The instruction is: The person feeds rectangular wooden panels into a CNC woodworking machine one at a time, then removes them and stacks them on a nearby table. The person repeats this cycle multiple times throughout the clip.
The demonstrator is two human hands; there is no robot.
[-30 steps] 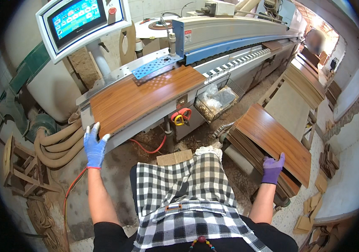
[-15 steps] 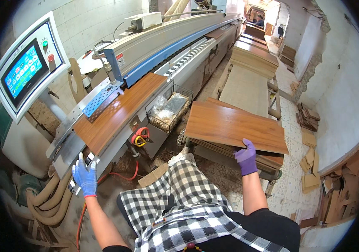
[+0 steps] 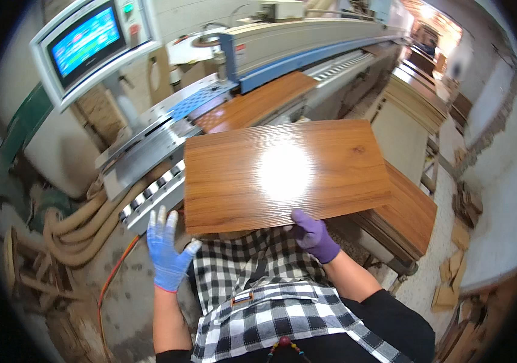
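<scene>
A wood-grain board (image 3: 228, 181) is held up in front of my body, with a bright glare at its middle. My right hand (image 3: 317, 237), in a purple glove, grips its near edge, thumb on top and fingers hidden underneath. My left hand (image 3: 171, 251), in a blue and white glove, is spread beside the board's near left corner and holds nothing. Beyond, another wood-grain board (image 3: 258, 104) lies in the edge banding machine (image 3: 307, 51), partly covered by the held one. To the right, a stack of boards (image 3: 412, 209) shows the same brown surface.
A control screen (image 3: 86, 45) on a post stands at the left. Below it, a roller rail (image 3: 152, 196) juts out near my left hand. Ribbed hoses (image 3: 77, 242) and a red hose (image 3: 113, 275) lie low on the left. More stacked panels (image 3: 415, 97) stand at the far right.
My right hand has lifted the top board off the stack and brought it left, in front of me. My left hand has come away from the roller rail. The view has shifted left.
</scene>
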